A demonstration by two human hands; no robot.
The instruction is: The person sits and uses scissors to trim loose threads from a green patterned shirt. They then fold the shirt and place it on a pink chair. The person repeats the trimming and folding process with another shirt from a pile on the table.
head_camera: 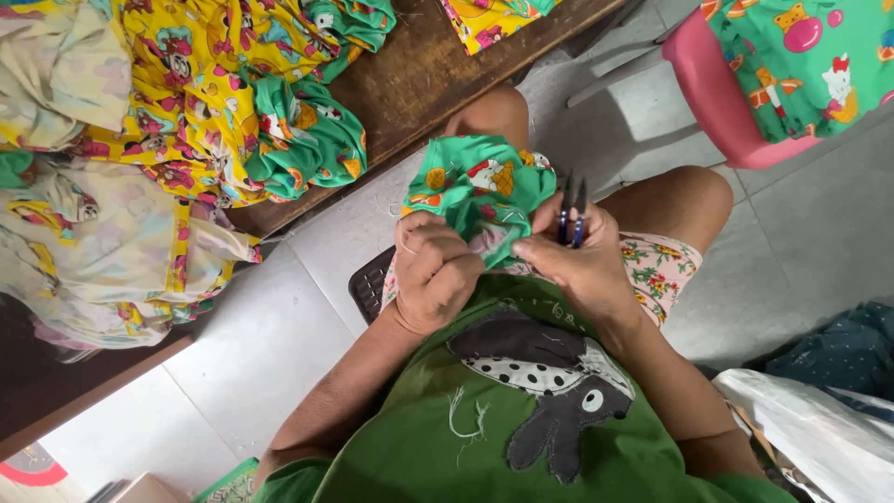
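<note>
Left hand (433,275) was closed on bunched green printed cotton garment (480,191) | right hand (577,265) pinched same cloth, gripping small blue-handled metal snips (572,216) | yellow printed fabric pile (200,84) lay far left on dark wooden table (419,74).

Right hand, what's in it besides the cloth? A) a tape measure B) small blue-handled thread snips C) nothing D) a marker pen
B: the right hand grips small blue-handled snips, blades pointing up, beside the green printed fabric that the left hand also pinches.
</note>
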